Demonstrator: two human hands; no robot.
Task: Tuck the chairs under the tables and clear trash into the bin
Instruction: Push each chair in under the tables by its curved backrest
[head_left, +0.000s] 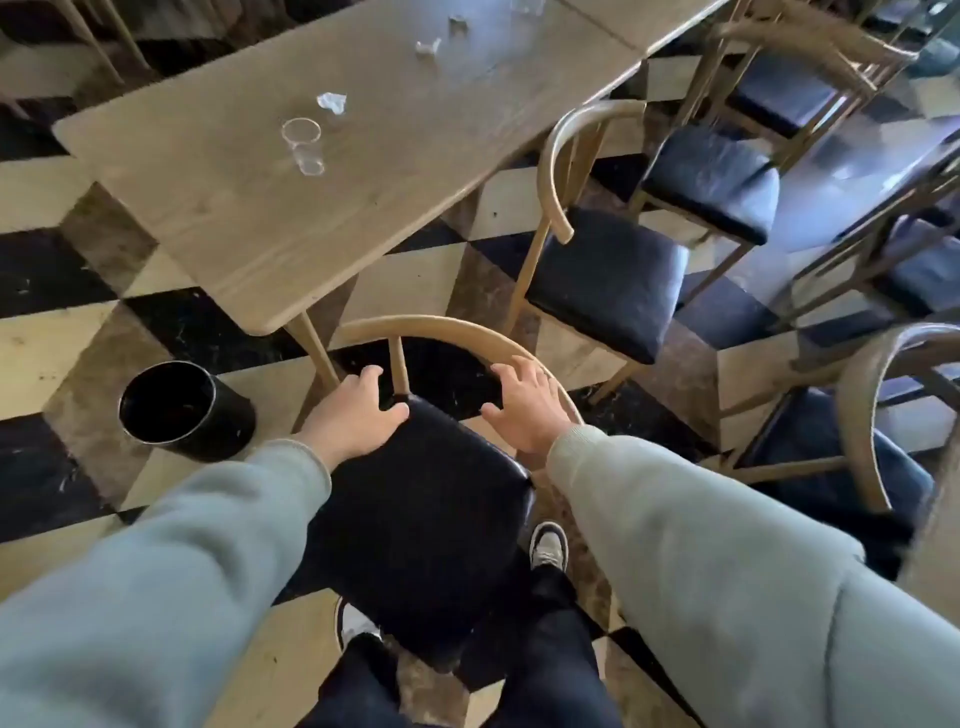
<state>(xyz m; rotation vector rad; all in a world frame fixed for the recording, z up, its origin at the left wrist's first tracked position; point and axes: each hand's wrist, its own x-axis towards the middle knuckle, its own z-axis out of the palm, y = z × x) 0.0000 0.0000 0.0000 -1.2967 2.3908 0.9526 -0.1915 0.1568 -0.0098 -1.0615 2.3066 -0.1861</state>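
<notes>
A wooden chair with a black padded seat (431, 499) and a curved backrest (441, 327) stands right in front of me, its back toward the near end of the long wooden table (249, 208). My left hand (353, 415) grips the seat's left front corner, thumb on the cushion. My right hand (524, 408) rests with spread fingers against the right side of the curved backrest. On the table stand a clear plastic cup (304, 145), a crumpled white paper (332, 101) and more scraps (428, 48) farther back. A black round bin (176, 410) stands on the floor left of the chair.
Several more chairs with black seats stand pulled out along the table's right side, the nearest (608, 280) beside the table edge, another (852, 452) at the right. The floor is a black, cream and brown checker pattern. My shoes (548, 545) show below the seat.
</notes>
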